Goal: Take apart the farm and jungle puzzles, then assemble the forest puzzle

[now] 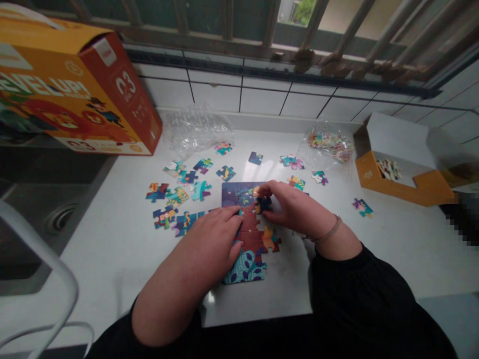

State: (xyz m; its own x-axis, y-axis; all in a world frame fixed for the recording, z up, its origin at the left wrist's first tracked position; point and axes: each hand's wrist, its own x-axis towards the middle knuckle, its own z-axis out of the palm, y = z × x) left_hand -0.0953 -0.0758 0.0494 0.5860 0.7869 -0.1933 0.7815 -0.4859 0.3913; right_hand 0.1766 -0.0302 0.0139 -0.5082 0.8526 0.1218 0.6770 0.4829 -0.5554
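A partly joined jigsaw puzzle lies on the white counter in front of me, dark blue at the top, brown in the middle, teal leaves at the bottom. My left hand rests flat across its left side, fingers stretched out, covering part of the picture. At the puzzle's upper right edge, my right hand pinches a dark puzzle piece between thumb and fingers. Whether that piece is fully seated against its neighbours, I cannot tell. Close by the left hand are loose puzzle pieces.
More loose pieces are scattered beyond the puzzle, one piece far right. Clear plastic bags lie against the tiled wall. An orange box stands left by a sink; an open small box sits right. A white curved tube is at lower left.
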